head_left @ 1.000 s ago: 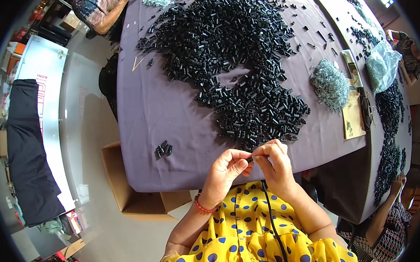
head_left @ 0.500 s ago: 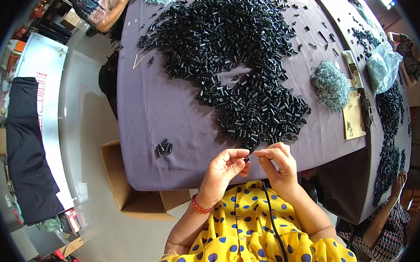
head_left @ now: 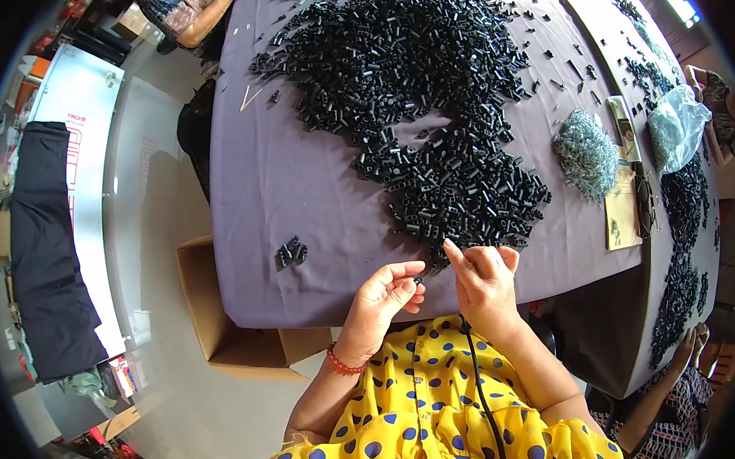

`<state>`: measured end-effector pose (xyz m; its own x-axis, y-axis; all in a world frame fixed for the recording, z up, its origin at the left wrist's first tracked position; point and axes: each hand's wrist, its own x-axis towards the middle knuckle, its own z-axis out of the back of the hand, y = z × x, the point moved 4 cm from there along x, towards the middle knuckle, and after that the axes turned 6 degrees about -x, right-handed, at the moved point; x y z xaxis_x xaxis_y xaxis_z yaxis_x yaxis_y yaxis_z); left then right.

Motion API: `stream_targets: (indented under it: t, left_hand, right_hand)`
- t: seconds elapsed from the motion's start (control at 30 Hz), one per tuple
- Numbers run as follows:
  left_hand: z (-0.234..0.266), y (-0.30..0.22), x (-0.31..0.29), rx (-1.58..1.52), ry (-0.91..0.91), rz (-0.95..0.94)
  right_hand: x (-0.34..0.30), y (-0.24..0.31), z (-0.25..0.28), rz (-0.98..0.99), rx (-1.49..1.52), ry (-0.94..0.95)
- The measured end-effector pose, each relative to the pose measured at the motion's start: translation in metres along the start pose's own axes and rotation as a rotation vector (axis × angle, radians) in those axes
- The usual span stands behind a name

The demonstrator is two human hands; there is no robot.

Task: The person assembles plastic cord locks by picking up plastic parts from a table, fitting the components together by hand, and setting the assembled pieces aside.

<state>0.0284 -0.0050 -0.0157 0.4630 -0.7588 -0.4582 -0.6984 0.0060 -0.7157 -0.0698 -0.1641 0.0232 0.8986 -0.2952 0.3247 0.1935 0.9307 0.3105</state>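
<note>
My left hand (head_left: 383, 303), with a red bead bracelet at the wrist, pinches a small black plastic piece (head_left: 417, 279) between thumb and fingertips over the table's near edge. Most of that piece is covered by the fingers. My right hand (head_left: 488, 298) is at the near end of a big heap of small black tubular plastic pieces (head_left: 461, 193). One of its digits stretches toward the heap while the others bend; nothing shows in its grasp. A small group of black pieces (head_left: 291, 251) lies apart, left of my left hand.
A mound of small silvery metal parts (head_left: 586, 154) sits right of the heap, near a yellow card (head_left: 624, 211) and glasses (head_left: 645, 202). An open cardboard box (head_left: 236, 351) stands below the table's left corner. Other people work at the far left and along the right.
My hands have moved apart from fingertips nearly meeting. The left went slightly left and down with the black piece; the right turned toward the heap. The view has shifted slightly.
</note>
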Motion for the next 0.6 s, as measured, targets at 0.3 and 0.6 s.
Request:
stream_targets:
  t: [0.3, 0.6]
  left_hand:
    - [0.0, -0.002, 0.001, -0.006, -0.042, -0.004]
    - [-0.003, -0.005, 0.002, 0.018, -0.05, 0.005]
  right_hand:
    - [-0.019, -0.008, -0.002, 0.055, -0.092, 0.123]
    - [-0.003, -0.003, -0.006, 0.037, -0.025, 0.109]
